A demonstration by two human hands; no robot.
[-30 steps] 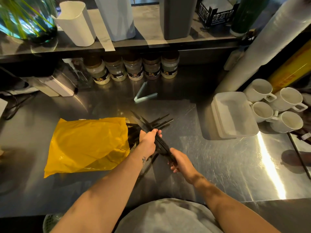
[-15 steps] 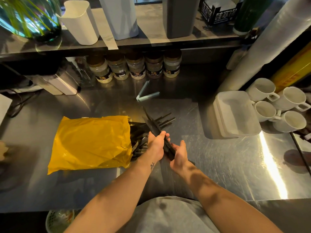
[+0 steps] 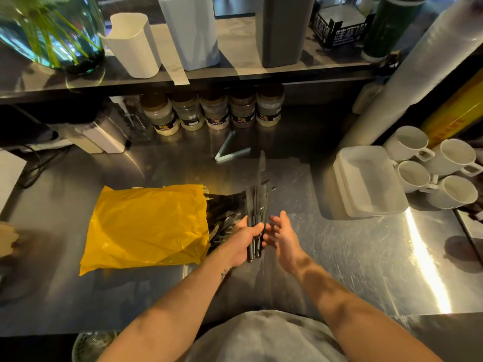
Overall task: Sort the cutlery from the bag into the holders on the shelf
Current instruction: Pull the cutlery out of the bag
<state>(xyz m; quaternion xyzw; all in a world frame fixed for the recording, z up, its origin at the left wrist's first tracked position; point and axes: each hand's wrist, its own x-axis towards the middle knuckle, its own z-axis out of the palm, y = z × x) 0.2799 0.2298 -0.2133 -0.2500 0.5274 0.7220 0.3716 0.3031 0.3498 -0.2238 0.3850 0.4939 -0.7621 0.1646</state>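
Sorting appears barely begun at the steel counter (image 3: 339, 257): no cutlery shows in the holders (image 3: 133, 45) on the shelf (image 3: 235, 71), and dark pieces (image 3: 222, 212) spill from the mouth of the yellow bag (image 3: 146, 226). The left hand (image 3: 245, 239) closes its grip round a cutlery bundle (image 3: 257, 202) just beside the bag. The right hand (image 3: 281, 236) hovers next to the bundle, fingers loose, holding nothing.

Scratched, glossy steel counter (image 3: 339, 257) bears a crinkled, shiny yellow plastic bag (image 3: 149, 226) and dark, low-sheen cutlery (image 3: 227, 212); smooth glazed white mugs (image 3: 452, 192) sit at the counter's right.
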